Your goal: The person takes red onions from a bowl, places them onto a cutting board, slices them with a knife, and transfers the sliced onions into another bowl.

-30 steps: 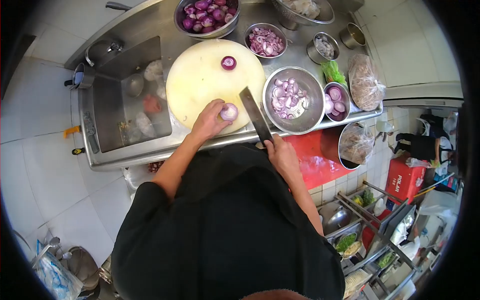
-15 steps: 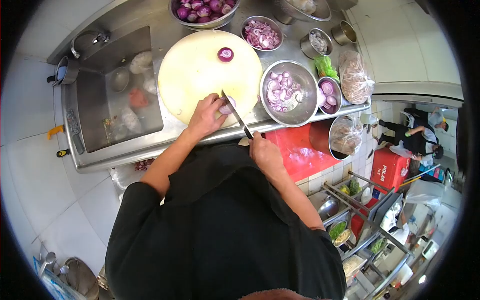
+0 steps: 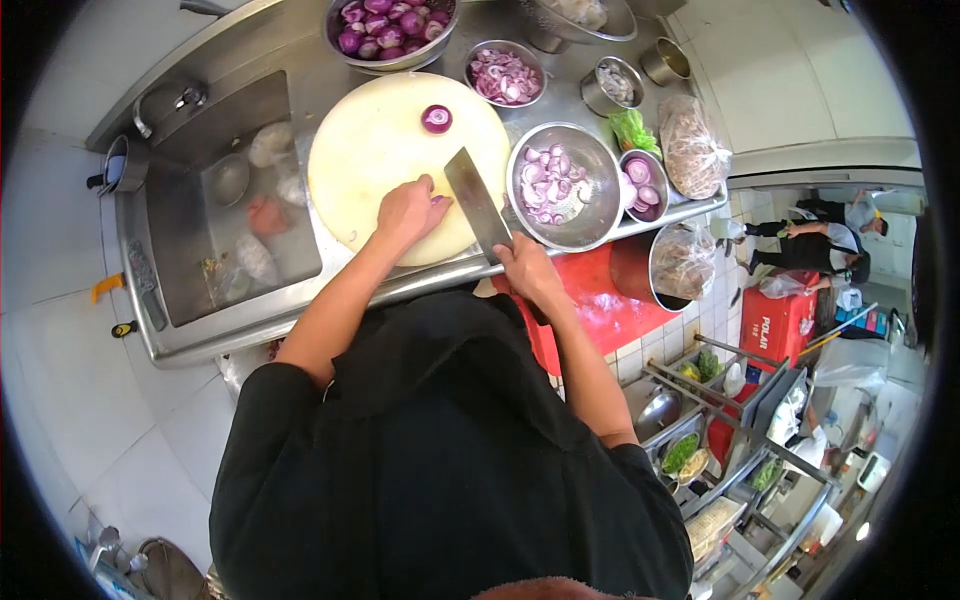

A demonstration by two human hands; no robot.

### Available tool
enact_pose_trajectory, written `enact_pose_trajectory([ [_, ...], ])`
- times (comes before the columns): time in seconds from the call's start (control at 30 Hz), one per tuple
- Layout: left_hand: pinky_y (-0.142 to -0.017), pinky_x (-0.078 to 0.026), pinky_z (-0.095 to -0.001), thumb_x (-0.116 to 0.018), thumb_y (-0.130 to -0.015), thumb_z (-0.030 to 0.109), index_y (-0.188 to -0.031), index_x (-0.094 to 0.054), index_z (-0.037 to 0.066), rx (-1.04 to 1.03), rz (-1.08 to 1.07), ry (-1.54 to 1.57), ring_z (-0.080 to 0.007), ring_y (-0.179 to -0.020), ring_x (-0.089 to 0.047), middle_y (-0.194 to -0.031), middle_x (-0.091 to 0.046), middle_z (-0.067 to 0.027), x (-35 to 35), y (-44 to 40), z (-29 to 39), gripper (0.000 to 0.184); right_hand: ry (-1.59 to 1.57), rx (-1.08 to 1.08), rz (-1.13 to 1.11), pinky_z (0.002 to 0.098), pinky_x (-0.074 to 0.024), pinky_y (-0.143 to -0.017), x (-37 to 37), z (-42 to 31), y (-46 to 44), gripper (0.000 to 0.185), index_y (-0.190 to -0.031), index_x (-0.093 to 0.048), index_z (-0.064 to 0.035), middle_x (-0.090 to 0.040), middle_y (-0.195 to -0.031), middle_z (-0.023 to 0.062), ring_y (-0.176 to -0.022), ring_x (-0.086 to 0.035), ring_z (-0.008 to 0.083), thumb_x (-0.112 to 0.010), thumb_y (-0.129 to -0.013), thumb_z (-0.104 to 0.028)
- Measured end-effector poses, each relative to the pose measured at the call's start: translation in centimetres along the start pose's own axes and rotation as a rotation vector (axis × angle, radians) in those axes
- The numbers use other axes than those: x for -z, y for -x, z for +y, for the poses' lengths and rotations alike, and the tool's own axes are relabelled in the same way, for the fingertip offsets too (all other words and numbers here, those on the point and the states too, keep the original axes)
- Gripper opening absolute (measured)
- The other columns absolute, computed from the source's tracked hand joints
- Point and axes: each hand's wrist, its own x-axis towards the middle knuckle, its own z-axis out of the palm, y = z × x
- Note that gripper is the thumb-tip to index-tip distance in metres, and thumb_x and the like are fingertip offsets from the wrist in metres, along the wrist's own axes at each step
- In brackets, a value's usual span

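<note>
My left hand (image 3: 408,214) is on the round pale cutting board (image 3: 370,140), fingers closed over a piece of red onion (image 3: 437,200) that they mostly hide. In my right hand (image 3: 530,268) is the handle of a cleaver (image 3: 477,203). Its broad blade is turned so the flat side shows, a little to the right of the onion piece and apart from it. Farther back on the board sits a halved red onion (image 3: 436,119), its cut rings facing up. Just right of the board, a wide metal bowl (image 3: 600,215) contains onion slices (image 3: 548,183).
Behind the board are a bowl of whole red onions (image 3: 395,28) and a bowl of chopped onion (image 3: 505,76). A sink (image 3: 180,290) lies left. Onion rings (image 3: 645,184) and a bagged food (image 3: 692,150) stand right. Other people (image 3: 820,240) are in the far-right background.
The cleaver has moved off the onion piece and rolled, so its flat side now shows. My left fingers now cover more of the onion. The whole view has shifted slightly.
</note>
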Motion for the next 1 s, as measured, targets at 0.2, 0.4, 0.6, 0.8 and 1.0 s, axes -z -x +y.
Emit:
enact_pose_trajectory([
  [0.2, -0.087, -0.055, -0.0432, -0.073, -0.09, 0.027, -0.127, -0.064, 0.002, 0.105, -0.012, 0.349, -0.0365, -0.101, -0.07, -0.105, -0.072, -0.0222, 0.6, 2.1, -1.1, 0.045, 0.119, -0.014, 0.039, 0.0592, -0.0517, -0.087, -1.0, -2.8, 1.6, 0.033, -0.112, -0.06, 0.0023, -0.071, -0.096, 0.0317, -0.095, -0.068, 0.0508, -0.056, -0.102, -0.029],
  [0.4, -0.087, -0.055, -0.0415, -0.074, -0.083, 0.003, -0.108, -0.07, 0.002, -0.634, 0.278, 0.29, -0.0309, -0.103, -0.067, -0.107, -0.07, -0.0123, -0.6, 3.1, -2.8, 0.026, 0.183, 0.077, 0.096, 0.0587, -0.055, -0.077, -1.4, -3.6, 1.9, 0.028, -0.108, -0.059, 0.0008, -0.07, -0.085, 0.0305, -0.083, -0.07, 0.0492, -0.057, -0.102, -0.027],
  [0.6, -0.088, -0.051, -0.0401, -0.072, -0.082, 0.001, -0.099, -0.071, 0.004, -0.698, 0.226, 0.2, -0.0309, -0.097, -0.065, -0.101, -0.068, -0.0127, -0.4, 1.0, -2.8, 0.017, 0.235, 0.04, 0.088, 0.0583, -0.0557, -0.075, -0.2, -5.0, 3.4, 0.027, -0.108, -0.059, 0.0004, -0.071, -0.08, 0.0278, -0.079, -0.071, 0.0477, -0.056, -0.102, -0.026],
  [0.8, -0.088, -0.048, -0.0405, -0.071, -0.082, 0.0, -0.1, -0.068, 0.004, -0.684, 0.242, 0.273, -0.0326, -0.1, -0.061, -0.105, -0.066, -0.0122, -1.1, 1.1, -2.8, 0.018, 0.332, 0.004, 0.078, 0.0572, -0.0561, -0.072, 0.2, -4.1, 5.0, 0.025, -0.107, -0.06, -0.0012, -0.071, -0.078, 0.0269, -0.077, -0.071, 0.046, -0.056, -0.102, -0.026],
  [1.0, -0.087, -0.045, -0.0401, -0.069, -0.083, 0.001, -0.101, -0.065, 0.004, -0.667, 0.289, 0.255, -0.0305, -0.1, -0.061, -0.108, -0.065, -0.0112, -2.1, 1.1, -3.0, 0.019, 0.325, 0.054, 0.068, 0.0569, -0.0561, -0.073, -1.1, -3.5, 3.0, 0.022, -0.103, -0.061, -0.0022, -0.071, -0.079, 0.0278, -0.079, -0.072, 0.0457, -0.057, -0.101, -0.023],
])
